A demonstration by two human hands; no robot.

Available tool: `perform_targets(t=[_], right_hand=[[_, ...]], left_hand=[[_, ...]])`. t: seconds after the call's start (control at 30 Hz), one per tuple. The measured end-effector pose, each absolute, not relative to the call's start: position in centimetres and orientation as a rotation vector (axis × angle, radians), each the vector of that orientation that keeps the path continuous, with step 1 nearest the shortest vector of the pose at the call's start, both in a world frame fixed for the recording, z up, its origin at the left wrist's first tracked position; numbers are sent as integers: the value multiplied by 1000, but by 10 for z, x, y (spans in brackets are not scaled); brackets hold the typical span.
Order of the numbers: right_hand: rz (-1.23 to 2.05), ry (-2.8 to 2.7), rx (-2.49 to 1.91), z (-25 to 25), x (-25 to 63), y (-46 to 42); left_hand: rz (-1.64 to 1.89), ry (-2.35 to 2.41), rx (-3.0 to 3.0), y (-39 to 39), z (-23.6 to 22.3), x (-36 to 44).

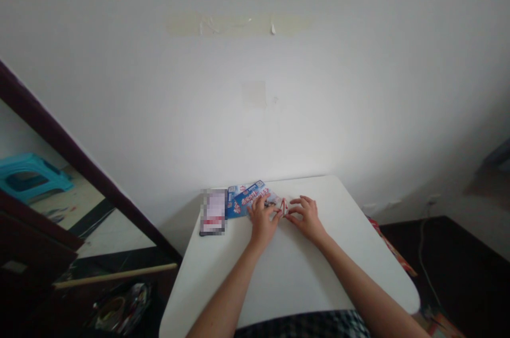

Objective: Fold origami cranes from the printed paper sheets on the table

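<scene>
At the far part of the white table (297, 274), a little right of its middle, your two hands work close together on one small folded red-and-white paper (283, 207), which stands up in a peak between them. Your left hand (263, 221) pinches its left side between thumb and forefinger, the other fingers spread toward the table's far edge. Your right hand (307, 218) pinches its right side in the same way, its remaining fingers curved above the table.

Just beyond and left of your left hand, blue printed leaflets (236, 211) overlap near the table's far edge; they carry red-and-white lettering and square codes. A smartphone (213, 216), its screen pixelated, lies beside them near the table's far left corner.

Past the table's far edge rises a white wall (255, 136). Well to the table's left is a turquoise plastic stool (50, 186), and a pale wooden stick (119, 276) lies nearer the table on that side.
</scene>
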State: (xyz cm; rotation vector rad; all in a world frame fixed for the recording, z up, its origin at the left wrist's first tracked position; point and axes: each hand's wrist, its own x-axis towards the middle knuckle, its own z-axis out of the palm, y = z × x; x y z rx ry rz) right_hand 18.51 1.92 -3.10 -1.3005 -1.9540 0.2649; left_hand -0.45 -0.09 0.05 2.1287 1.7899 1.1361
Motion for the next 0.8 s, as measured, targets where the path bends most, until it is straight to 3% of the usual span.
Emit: perform_targets(t=[0.8], right_hand=[[228,-1965,-1284,-21,177,13]], left_hand=[[1025,1840,2217,-4,3,0]])
